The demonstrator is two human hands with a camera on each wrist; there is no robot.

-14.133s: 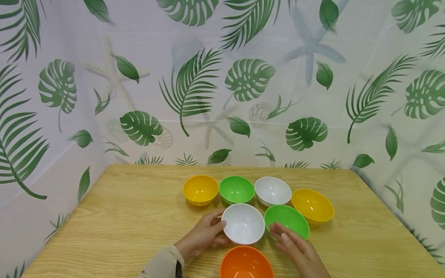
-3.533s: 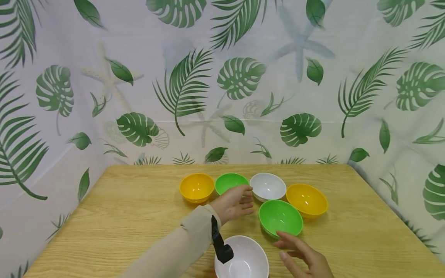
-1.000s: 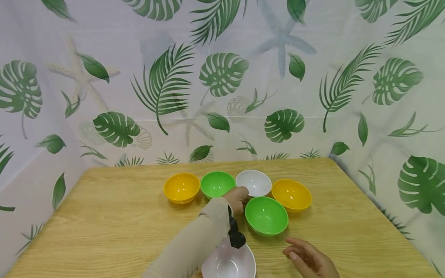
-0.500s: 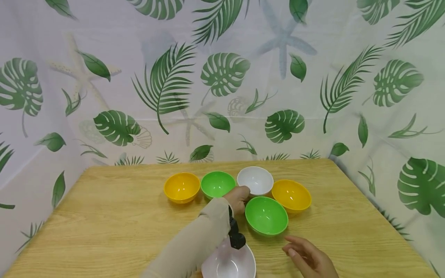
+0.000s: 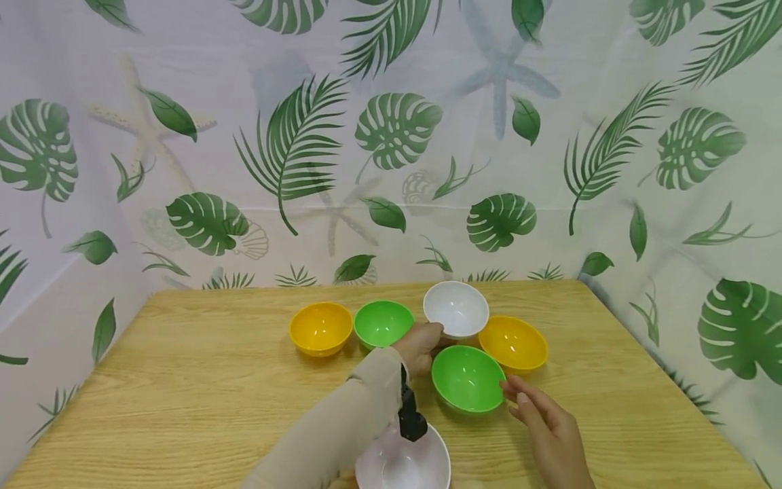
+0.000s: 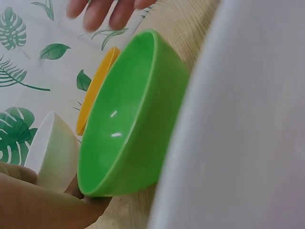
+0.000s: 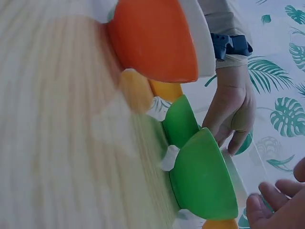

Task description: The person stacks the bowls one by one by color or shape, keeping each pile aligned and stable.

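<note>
Head view: a person's two bare hands work among bowls on a wooden table (image 5: 195,394). The left hand (image 5: 419,348) reaches forward and grips the near side of the far white bowl (image 5: 456,309), thumb at its rim; the left wrist view shows its fingers lower down, against the outer wall. Whether that bowl is clear of the table, I cannot tell.

The right hand (image 5: 546,421) is released, its fingers extended and slightly bent, just beside the near green bowl (image 5: 468,380). The wrist views show a small gap between these fingertips and the rim. That bowl sits between the two hands and leans towards the person. One finger of the left hand lies close under its edge; contact there is unclear.

Just beyond the left hand's wrist is the far green bowl (image 5: 383,324), and to the left of that the left yellow bowl (image 5: 320,329). The right yellow bowl (image 5: 514,343) lies just past the right hand's fingertips. Closer to the person than either hand, partly under the left forearm, is the near white bowl (image 5: 406,470); the right wrist view shows it nested in an orange bowl (image 7: 152,43).

A beige sleeve (image 5: 339,431) covers the left forearm, with a black device (image 5: 411,418) at the wrist. Behind the table hangs a leaf-patterned cloth (image 5: 421,238).
</note>
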